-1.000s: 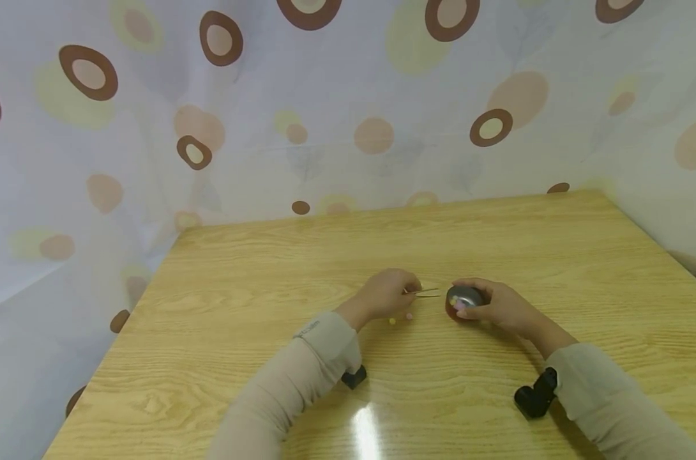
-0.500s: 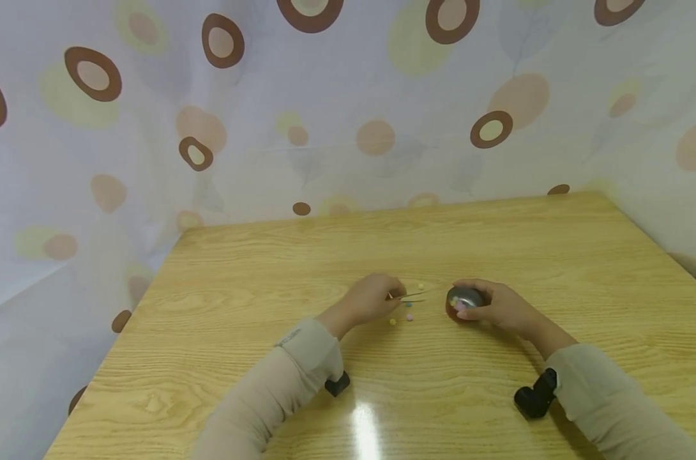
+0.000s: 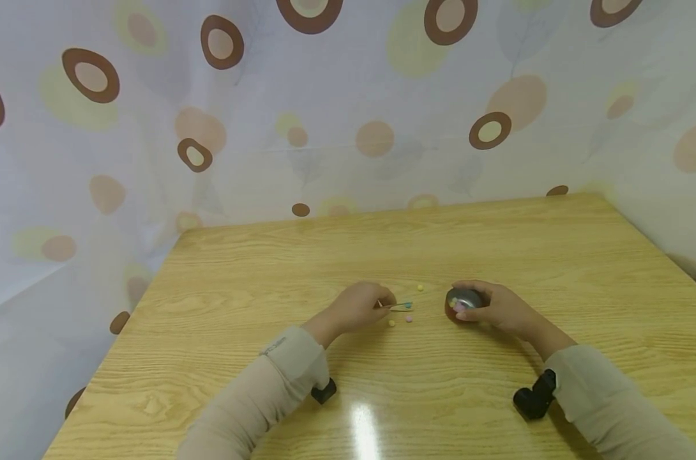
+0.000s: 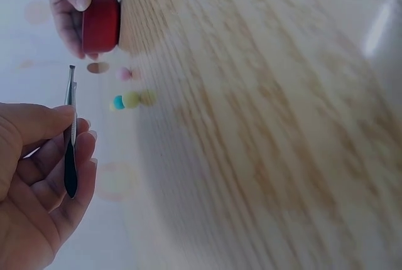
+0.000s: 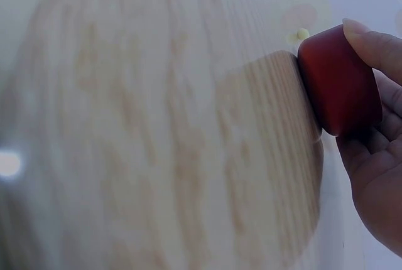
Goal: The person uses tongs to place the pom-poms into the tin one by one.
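Note:
My left hand [image 3: 361,308] pinches a pair of tweezers [image 4: 70,135] between thumb and fingers, tips pointing right. In the head view the tweezer tips overlap a small teal ball [image 3: 408,305]; in the left wrist view they hover apart from it. Around it lie a pink ball [image 3: 408,319], a yellow ball [image 3: 391,323] and another yellow ball [image 3: 420,288] farther back. My right hand [image 3: 497,309] grips a small round bowl [image 5: 339,81], red outside and silvery inside, standing on the table. Pink and yellow balls [image 3: 458,305] lie inside the bowl.
The wooden table [image 3: 256,268] spreads out on all sides of the hands. A patterned cloth [image 3: 336,89] hangs behind it and at both sides. Black wrist cameras [image 3: 534,396] sit at both cuffs, close over the tabletop.
My left hand with the tweezers has moved left and toward me, away from the bowl. The teal ball and the back yellow ball have come into sight. My right hand stays on the bowl.

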`<state>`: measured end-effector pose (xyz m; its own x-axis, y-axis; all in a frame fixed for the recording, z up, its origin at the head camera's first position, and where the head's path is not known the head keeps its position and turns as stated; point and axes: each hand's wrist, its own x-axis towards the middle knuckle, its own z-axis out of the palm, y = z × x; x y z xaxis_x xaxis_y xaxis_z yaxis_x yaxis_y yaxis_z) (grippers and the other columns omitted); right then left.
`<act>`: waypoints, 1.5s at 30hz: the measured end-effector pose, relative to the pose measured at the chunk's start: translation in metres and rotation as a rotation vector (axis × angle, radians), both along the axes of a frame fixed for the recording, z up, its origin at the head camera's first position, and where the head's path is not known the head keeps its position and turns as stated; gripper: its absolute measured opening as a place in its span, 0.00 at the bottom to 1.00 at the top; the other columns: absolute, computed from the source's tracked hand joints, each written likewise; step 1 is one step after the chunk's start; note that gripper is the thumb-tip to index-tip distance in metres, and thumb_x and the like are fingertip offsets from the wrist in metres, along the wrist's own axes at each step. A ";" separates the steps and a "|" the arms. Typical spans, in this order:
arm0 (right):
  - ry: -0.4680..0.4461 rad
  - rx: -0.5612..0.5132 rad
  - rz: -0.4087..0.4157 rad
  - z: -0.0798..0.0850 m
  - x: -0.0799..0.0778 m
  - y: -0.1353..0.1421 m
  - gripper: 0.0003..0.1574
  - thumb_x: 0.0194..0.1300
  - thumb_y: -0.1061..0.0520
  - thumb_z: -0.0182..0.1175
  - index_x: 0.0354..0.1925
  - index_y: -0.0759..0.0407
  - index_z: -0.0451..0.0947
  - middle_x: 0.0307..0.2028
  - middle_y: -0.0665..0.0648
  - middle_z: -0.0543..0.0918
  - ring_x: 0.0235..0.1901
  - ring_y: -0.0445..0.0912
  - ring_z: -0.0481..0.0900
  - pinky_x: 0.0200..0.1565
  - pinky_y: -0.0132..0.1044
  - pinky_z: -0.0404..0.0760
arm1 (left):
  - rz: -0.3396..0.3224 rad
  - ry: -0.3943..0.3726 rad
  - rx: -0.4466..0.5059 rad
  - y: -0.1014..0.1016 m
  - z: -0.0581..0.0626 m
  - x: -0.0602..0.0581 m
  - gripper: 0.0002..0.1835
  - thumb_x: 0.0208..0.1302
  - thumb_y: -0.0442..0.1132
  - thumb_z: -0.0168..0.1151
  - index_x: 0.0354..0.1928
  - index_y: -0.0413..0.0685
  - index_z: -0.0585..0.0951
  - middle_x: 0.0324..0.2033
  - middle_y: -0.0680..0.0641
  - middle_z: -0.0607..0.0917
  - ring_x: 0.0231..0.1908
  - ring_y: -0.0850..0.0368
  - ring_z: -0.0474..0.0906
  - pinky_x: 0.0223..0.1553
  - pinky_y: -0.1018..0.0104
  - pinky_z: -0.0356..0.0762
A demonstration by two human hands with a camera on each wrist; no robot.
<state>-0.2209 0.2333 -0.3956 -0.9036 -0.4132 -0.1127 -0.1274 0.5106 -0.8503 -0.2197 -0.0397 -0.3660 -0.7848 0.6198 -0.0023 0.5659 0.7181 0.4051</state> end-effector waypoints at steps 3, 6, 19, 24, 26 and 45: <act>-0.001 0.006 -0.003 -0.001 0.000 0.000 0.43 0.49 0.47 0.63 0.58 0.63 0.60 0.55 0.68 0.63 0.50 0.57 0.63 0.47 0.47 0.66 | -0.001 -0.012 -0.002 -0.003 0.000 0.002 0.09 0.58 0.35 0.55 0.40 0.45 0.79 0.35 0.51 0.80 0.35 0.62 0.75 0.35 0.76 0.71; -0.002 0.006 -0.004 -0.001 0.000 0.000 0.42 0.49 0.47 0.63 0.58 0.63 0.60 0.55 0.68 0.63 0.50 0.58 0.63 0.47 0.47 0.65 | -0.004 -0.023 -0.002 -0.006 0.000 0.005 0.09 0.58 0.35 0.55 0.40 0.44 0.79 0.35 0.51 0.80 0.35 0.62 0.75 0.34 0.76 0.71; 0.011 0.012 0.003 -0.003 0.000 0.000 0.42 0.50 0.47 0.62 0.59 0.63 0.60 0.55 0.68 0.63 0.50 0.58 0.64 0.47 0.47 0.66 | 0.001 -0.043 -0.008 -0.017 -0.004 0.009 0.10 0.57 0.34 0.55 0.41 0.43 0.79 0.37 0.50 0.81 0.37 0.60 0.75 0.38 0.73 0.72; 0.002 0.014 -0.001 -0.003 0.000 0.001 0.43 0.49 0.46 0.62 0.59 0.63 0.59 0.55 0.68 0.63 0.50 0.58 0.64 0.47 0.47 0.67 | 0.017 -0.057 -0.022 -0.022 -0.007 0.009 0.10 0.58 0.35 0.55 0.41 0.44 0.79 0.37 0.50 0.81 0.38 0.60 0.75 0.39 0.71 0.72; -0.001 0.007 -0.001 -0.003 0.000 0.001 0.43 0.49 0.46 0.62 0.59 0.63 0.59 0.55 0.68 0.63 0.50 0.58 0.64 0.47 0.47 0.67 | 0.015 -0.053 -0.029 -0.024 -0.008 0.010 0.10 0.57 0.35 0.55 0.41 0.44 0.79 0.37 0.50 0.81 0.38 0.59 0.76 0.40 0.71 0.72; 0.013 -0.005 0.006 -0.002 -0.001 0.000 0.42 0.50 0.47 0.62 0.59 0.64 0.59 0.55 0.68 0.63 0.50 0.58 0.64 0.47 0.47 0.66 | 0.024 -0.065 -0.050 -0.026 -0.011 0.011 0.09 0.56 0.35 0.56 0.39 0.44 0.79 0.34 0.50 0.81 0.36 0.59 0.76 0.38 0.70 0.73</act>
